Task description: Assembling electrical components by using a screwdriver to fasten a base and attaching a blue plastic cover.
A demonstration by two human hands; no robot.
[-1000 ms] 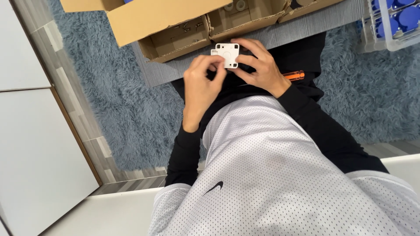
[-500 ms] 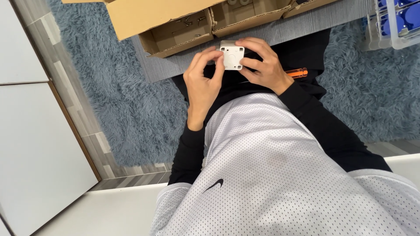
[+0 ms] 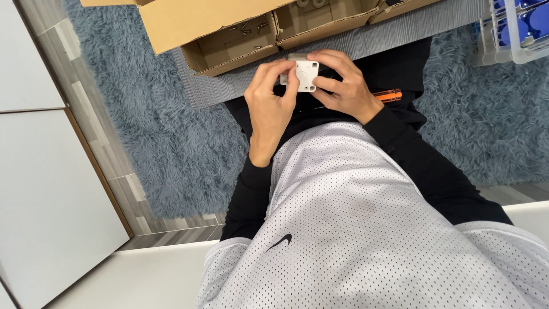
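Observation:
A small white square plastic part (image 3: 305, 74) with corner holes is held between both hands above my lap. My left hand (image 3: 270, 106) grips its left edge with thumb and fingers. My right hand (image 3: 343, 86) cups its right side and back. An orange-handled tool (image 3: 389, 95) lies on my dark trousers just right of my right hand, partly hidden by the wrist.
An open cardboard box (image 3: 229, 46) with compartments holding small metal parts sits ahead on a grey mat (image 3: 417, 26). A clear plastic bin with blue pieces (image 3: 517, 28) stands at the top right. Shaggy blue rug (image 3: 160, 143) lies around; a white panel (image 3: 46, 189) is at left.
The white part has been turned in my hands, from wider with tabs showing to square face up. Both hands shifted slightly with it.

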